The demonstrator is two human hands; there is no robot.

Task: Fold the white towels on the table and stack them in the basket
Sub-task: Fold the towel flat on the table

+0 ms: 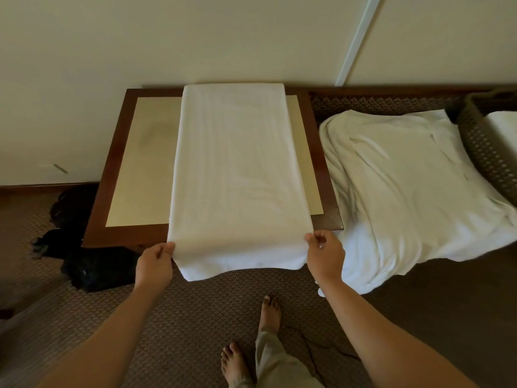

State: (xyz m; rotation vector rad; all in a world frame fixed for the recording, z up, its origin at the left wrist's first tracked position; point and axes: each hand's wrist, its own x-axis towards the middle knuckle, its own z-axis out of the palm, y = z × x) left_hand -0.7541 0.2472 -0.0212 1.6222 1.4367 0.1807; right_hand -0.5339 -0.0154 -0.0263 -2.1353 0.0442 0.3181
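Both hands [155,261] [326,254] forward, pinching

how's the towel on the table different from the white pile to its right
The towel on the table lies flat in a long, smooth strip, while the white pile is crumpled and creased. The towel on the table is pinched at its near corners by the left hand and right hand; nothing touches the white pile. The towel on the table rests on the wooden table, its near end hanging over the edge; the white pile lies off the table to its right. Both are white cloth.
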